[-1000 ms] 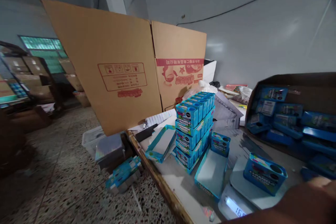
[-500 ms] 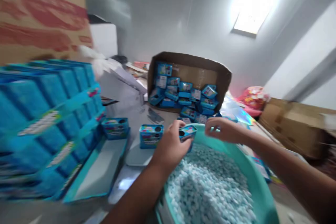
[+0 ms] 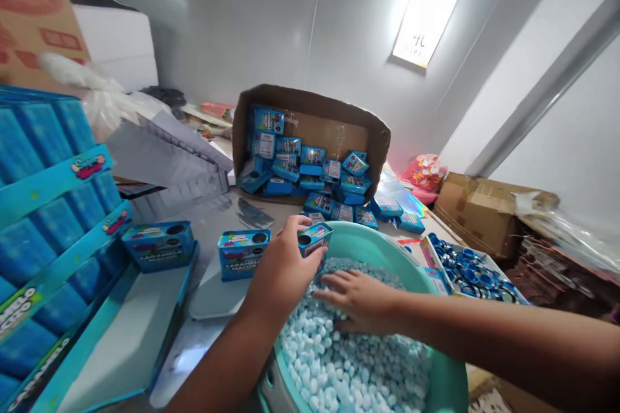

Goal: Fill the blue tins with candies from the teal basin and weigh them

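My left hand grips a small blue candy tin with a round hole in its top, holding it over the far left rim of a turquoise tub. Pale blue and white candies fill the tub. Among them rests my right hand, fingers spread and partly sunk in the candies. Left of my left hand, a similar blue tin stands upright on a grey plate, its round hole also uncovered. Another tin stands at the far end of a shallow blue tray.
Stacked blue display cartons rise at the left. A cardboard box on its side spills blue tins at the back. To the right sit a white box of blue ring-like caps and a brown carton. Papers lie back left.
My right hand has come down from above the tub's far rim into the candies, fingers spreading. My left hand still holds its tin. The view has swung to the right.
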The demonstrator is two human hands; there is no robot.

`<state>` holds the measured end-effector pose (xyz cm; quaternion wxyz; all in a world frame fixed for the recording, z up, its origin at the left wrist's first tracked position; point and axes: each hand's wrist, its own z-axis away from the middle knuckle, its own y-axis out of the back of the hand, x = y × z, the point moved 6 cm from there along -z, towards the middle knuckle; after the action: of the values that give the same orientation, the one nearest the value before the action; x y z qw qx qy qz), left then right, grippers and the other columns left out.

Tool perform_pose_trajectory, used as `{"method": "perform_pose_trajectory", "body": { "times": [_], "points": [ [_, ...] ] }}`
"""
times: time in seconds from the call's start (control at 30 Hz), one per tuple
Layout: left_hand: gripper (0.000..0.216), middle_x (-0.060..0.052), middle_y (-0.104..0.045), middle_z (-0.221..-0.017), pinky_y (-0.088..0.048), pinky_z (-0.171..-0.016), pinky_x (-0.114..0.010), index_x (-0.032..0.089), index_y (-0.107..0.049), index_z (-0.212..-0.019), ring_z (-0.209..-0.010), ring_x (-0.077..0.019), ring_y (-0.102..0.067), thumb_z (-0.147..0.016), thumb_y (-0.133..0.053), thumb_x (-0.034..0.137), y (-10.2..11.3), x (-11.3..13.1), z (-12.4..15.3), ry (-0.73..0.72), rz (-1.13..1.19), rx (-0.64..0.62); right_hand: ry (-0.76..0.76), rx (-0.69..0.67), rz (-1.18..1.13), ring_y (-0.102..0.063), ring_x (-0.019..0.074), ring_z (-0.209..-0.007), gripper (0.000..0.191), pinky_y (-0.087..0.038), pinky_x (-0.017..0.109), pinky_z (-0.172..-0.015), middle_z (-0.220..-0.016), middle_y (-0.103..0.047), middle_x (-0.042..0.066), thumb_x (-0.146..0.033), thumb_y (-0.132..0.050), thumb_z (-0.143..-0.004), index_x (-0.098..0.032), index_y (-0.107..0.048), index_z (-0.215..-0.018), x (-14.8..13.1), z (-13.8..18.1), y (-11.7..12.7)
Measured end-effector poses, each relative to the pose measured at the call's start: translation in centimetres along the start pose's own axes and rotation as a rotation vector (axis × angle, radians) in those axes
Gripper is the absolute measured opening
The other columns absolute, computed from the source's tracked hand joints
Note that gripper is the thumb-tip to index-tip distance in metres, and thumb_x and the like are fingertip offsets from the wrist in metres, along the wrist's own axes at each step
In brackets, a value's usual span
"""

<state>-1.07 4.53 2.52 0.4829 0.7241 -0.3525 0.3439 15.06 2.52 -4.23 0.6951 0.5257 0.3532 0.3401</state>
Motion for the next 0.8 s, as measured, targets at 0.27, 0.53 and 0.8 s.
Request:
{"method": "perform_pose_trajectory", "body": {
  "times": [0.27,0.53,0.8],
  "points": [
    [0.042,-0.005,-0.068,-0.113,-0.050,-0.091,-0.034,0.024,-0.056,-0.116,-0.102,-0.0228,-0.067,-0.078,-0.072,0.028,0.1,0.0,0.0,-0.010,0.055,0.009,-0.367,0.174,-0.353,-0.037,0.0335,-0.139,0.075,-0.031,0.049,-0.114,-0.150,-0.041,0.020,-0.062,-0.049,-0.091,-0.013,-0.040,-0.148,2.8,-1.2,-0.2],
    [0.041,-0.007,-0.068,-0.116,-0.049,-0.093,-0.035,0.023,-0.055,-0.117,-0.106,-0.0235,-0.066,-0.078,-0.067,0.028,0.1,0.1,0.0,0.012,0.060,-0.049,-0.091,0.212,-0.552,-0.042,0.0374,-0.133,0.123,-0.029,0.049,-0.114,-0.148,-0.042,0.018,-0.069,-0.082,-0.048,-0.019,-0.036,-0.150,-1.9,-3.0,-1.3],
    [0.046,-0.005,-0.071,-0.116,-0.051,-0.089,-0.035,0.026,-0.055,-0.118,-0.106,-0.0253,-0.068,-0.074,-0.067,0.033,-0.8,-0.7,0.0,0.050,0.023,-0.108,0.182,0.221,-0.722,-0.045,0.0375,-0.134,0.089,-0.032,0.040,-0.114,-0.142,-0.054,0.013,-0.051,-0.085,-0.056,-0.022,-0.054,-0.135,-1.1,-6.3,-1.4]
  ]
}}
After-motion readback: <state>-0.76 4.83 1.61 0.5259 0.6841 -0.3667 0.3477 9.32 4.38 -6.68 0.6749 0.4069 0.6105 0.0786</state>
